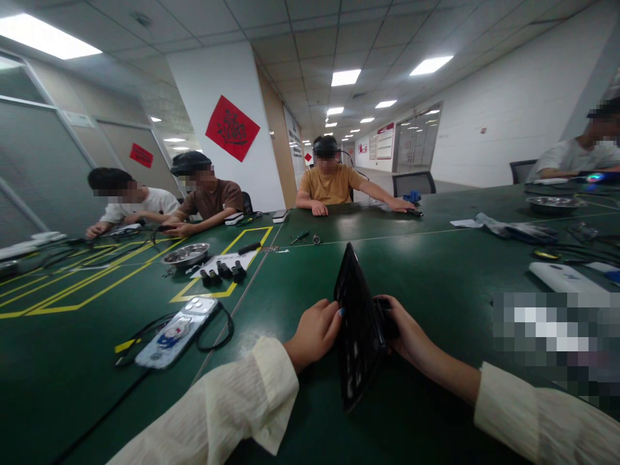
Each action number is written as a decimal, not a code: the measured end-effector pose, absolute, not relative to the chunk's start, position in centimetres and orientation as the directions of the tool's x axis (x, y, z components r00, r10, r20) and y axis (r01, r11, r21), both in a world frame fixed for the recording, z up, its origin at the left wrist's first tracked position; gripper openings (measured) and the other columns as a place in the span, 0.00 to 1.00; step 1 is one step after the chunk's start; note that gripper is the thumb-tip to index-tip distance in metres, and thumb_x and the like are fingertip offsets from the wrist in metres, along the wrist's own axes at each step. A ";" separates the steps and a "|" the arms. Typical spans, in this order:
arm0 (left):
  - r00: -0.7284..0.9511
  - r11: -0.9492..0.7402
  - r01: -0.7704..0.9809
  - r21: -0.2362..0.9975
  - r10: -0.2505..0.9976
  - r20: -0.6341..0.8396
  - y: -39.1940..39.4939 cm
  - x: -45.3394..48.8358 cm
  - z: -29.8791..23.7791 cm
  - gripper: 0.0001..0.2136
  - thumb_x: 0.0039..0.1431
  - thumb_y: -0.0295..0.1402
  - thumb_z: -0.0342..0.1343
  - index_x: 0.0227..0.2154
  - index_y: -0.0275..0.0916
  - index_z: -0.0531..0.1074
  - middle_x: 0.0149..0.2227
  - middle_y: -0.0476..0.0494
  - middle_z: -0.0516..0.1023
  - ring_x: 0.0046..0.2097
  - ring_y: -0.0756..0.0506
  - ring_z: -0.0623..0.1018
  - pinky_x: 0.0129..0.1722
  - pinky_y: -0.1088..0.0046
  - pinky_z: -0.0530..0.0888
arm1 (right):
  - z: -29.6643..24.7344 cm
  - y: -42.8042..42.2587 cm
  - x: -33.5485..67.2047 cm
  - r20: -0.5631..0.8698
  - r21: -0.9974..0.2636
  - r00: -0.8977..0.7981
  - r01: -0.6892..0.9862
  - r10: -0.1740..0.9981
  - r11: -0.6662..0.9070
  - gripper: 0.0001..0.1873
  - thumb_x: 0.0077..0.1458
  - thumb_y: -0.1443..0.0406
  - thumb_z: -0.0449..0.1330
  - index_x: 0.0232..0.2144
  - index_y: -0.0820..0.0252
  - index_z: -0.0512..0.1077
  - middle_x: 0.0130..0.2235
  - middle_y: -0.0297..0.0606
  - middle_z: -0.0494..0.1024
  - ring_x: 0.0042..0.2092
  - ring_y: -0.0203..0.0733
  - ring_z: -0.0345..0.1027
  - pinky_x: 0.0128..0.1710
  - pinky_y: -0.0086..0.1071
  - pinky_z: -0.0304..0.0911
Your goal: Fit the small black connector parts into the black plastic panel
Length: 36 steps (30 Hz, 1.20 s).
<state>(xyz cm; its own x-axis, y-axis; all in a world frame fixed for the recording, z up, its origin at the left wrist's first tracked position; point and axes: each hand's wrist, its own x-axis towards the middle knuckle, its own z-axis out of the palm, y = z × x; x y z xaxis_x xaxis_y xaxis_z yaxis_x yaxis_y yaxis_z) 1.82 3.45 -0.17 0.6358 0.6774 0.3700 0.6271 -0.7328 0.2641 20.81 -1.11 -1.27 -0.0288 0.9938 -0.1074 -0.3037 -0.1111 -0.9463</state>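
Observation:
A thin black panel [356,329] stands on edge, tilted, between my two hands over the green table. My left hand [314,330] is closed at the panel's left face, its thumb and fingers pressed together by a small blue spot. Whatever those fingers pinch, if anything, is too small to make out. On the other side, my right hand [409,329] wraps round a dark block [386,318] at the back of the panel, which it holds up. Part of that block is hidden by the fingers.
Left of my hands lie a phone [177,332] with a black cable, several black cylindrical parts [223,272] and a metal bowl [186,255]. Farther off is a screwdriver [300,237]. A white device [564,278] and cables lie right. Several people sit around the green table [290,284].

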 end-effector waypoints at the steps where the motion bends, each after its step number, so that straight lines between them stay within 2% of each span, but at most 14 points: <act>1: 0.636 -0.733 0.628 0.262 0.677 0.371 3.4 1.8 -0.1 0.14 0.62 0.35 0.33 0.26 0.38 0.60 0.26 0.46 0.64 0.29 0.48 0.66 0.30 0.72 0.64 | -1.3 -1.1 20.8 -0.106 -0.946 -0.030 -0.305 0.994 -0.110 0.15 0.48 0.60 0.48 0.41 0.54 0.57 0.27 0.31 0.66 0.20 0.34 0.63 0.11 0.23 0.52; 8: 0.658 -0.742 0.611 0.275 0.670 0.344 3.3 1.7 -0.2 0.10 0.61 0.36 0.35 0.31 0.39 0.58 0.24 0.49 0.66 0.25 0.49 0.67 0.26 0.74 0.62 | -1.4 -1.0 20.9 -0.119 -0.935 -0.038 -0.332 0.992 -0.125 0.16 0.48 0.59 0.49 0.41 0.55 0.57 0.27 0.31 0.66 0.20 0.34 0.63 0.11 0.24 0.52; 16: 0.647 -0.733 0.634 0.245 0.677 0.351 3.4 1.5 -0.5 0.11 0.62 0.36 0.32 0.36 0.39 0.59 0.22 0.50 0.67 0.24 0.49 0.68 0.24 0.75 0.60 | -1.7 -0.9 20.8 -0.102 -0.937 -0.035 -0.332 0.994 -0.108 0.15 0.49 0.60 0.48 0.41 0.54 0.57 0.28 0.32 0.67 0.21 0.35 0.63 0.11 0.24 0.52; 25: 0.640 -0.715 0.654 0.246 0.697 0.324 3.6 1.7 -0.6 0.13 0.63 0.36 0.32 0.30 0.39 0.60 0.21 0.49 0.67 0.23 0.49 0.68 0.23 0.75 0.59 | -1.1 -1.2 20.8 -0.104 -0.944 -0.031 -0.311 0.994 -0.108 0.16 0.48 0.60 0.48 0.41 0.55 0.57 0.27 0.31 0.66 0.20 0.33 0.62 0.11 0.23 0.52; 36: 0.651 -0.733 0.632 0.251 0.678 0.340 3.3 1.6 -0.3 0.10 0.62 0.36 0.33 0.30 0.40 0.57 0.21 0.50 0.65 0.23 0.49 0.67 0.23 0.75 0.59 | -1.5 -1.0 20.9 -0.093 -0.944 -0.043 -0.313 0.995 -0.102 0.15 0.49 0.61 0.47 0.41 0.55 0.57 0.27 0.31 0.66 0.20 0.34 0.63 0.11 0.23 0.52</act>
